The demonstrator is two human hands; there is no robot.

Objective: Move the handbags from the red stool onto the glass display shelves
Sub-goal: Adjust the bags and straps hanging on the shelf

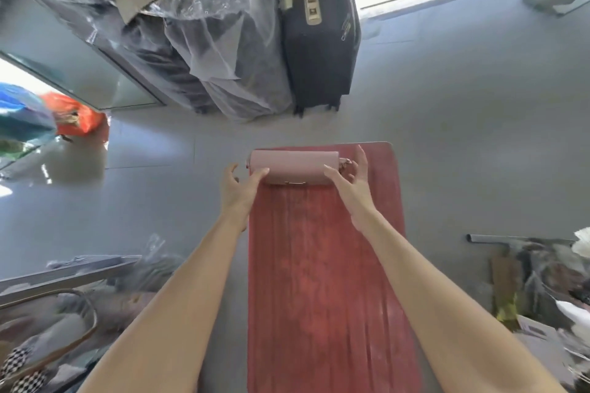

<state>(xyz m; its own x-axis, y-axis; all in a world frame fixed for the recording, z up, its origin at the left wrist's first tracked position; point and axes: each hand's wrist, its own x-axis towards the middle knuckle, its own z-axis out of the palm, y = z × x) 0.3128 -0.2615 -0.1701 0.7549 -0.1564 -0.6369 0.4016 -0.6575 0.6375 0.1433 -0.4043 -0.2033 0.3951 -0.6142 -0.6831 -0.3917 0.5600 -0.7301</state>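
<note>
A small pink handbag (295,166) with a metal clasp lies across the far end of the long red stool (322,281). My left hand (239,190) is at the bag's left end, thumb on its front edge, fingers spread beside it. My right hand (352,182) is at the bag's right end, thumb on the front and fingers curled around the strap hardware there. The bag rests on the stool. Both forearms reach forward along the stool's sides.
A dark suitcase (321,32) and luggage under clear plastic (204,32) stand on the grey floor beyond the stool. Glass shelf edges (64,274) with bags are at lower left, colourful bags (76,118) at left, and clutter (539,284) at right.
</note>
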